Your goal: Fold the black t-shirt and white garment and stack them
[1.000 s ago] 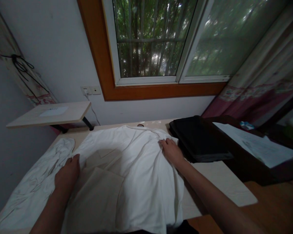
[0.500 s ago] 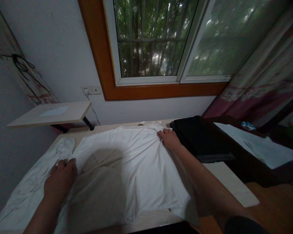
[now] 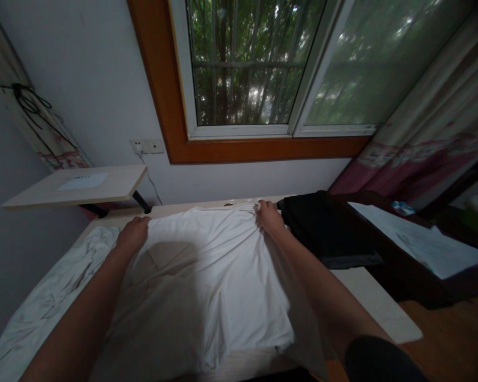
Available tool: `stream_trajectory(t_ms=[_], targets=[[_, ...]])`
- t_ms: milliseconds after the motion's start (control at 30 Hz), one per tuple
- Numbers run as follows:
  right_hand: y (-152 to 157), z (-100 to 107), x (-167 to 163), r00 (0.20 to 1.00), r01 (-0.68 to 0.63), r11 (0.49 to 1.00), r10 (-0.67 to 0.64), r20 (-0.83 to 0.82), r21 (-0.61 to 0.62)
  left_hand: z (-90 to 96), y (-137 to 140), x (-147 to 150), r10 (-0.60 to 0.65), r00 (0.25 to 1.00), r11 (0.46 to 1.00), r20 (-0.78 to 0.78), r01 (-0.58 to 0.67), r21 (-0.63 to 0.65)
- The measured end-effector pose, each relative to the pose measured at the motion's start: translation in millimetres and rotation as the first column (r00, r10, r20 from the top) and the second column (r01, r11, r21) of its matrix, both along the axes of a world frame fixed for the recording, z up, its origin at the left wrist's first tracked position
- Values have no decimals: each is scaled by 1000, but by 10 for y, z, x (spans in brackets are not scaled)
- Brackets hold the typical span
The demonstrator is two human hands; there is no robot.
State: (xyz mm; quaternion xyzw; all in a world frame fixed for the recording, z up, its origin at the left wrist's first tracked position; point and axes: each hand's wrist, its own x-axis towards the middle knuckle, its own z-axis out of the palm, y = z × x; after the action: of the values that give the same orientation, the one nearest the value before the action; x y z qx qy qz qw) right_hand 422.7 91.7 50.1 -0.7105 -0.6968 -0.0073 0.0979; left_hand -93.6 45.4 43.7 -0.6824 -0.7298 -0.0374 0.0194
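Observation:
A white garment, seemingly a shirt [image 3: 231, 265], lies spread over the light wooden desk, with creases running from its far right corner. My left hand [image 3: 134, 233] is closed on the cloth's far left corner. At the far right corner, my right hand [image 3: 270, 216] pinches the edge, and folds gather at its fingers. A shadow falls across the garment's left half. To the left lies more crumpled white cloth [image 3: 51, 297], partly behind my left forearm.
A small raised shelf [image 3: 83, 185] with a paper label stands at the back left. Dark folded cloth [image 3: 322, 228] lies right of the garment. Beyond it, a white sheet [image 3: 418, 239] rests on a dark surface. A window [image 3: 255, 69] and wall socket [image 3: 146, 146] are behind the desk.
My left hand has moved up and right from the crumpled cloth to the garment's far left corner. My right hand has shifted slightly away from me, and the near right hem has drawn left.

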Motion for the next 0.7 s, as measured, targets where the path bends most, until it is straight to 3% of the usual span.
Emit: stream_trajectory(t_ms=[267,500,700], targets=[[257,68,74,1000,-5,996,7,26,-90,40,231,-103,62,998,997,29,-61,-37],[520,192,34,1000,18,999,-18,-11,36,71,201,-142,199,976,972,93,-208,109],[648,198,-58,998,-40,992,46,-44,119,81,210,-68,239,953,942,184,-274,194]])
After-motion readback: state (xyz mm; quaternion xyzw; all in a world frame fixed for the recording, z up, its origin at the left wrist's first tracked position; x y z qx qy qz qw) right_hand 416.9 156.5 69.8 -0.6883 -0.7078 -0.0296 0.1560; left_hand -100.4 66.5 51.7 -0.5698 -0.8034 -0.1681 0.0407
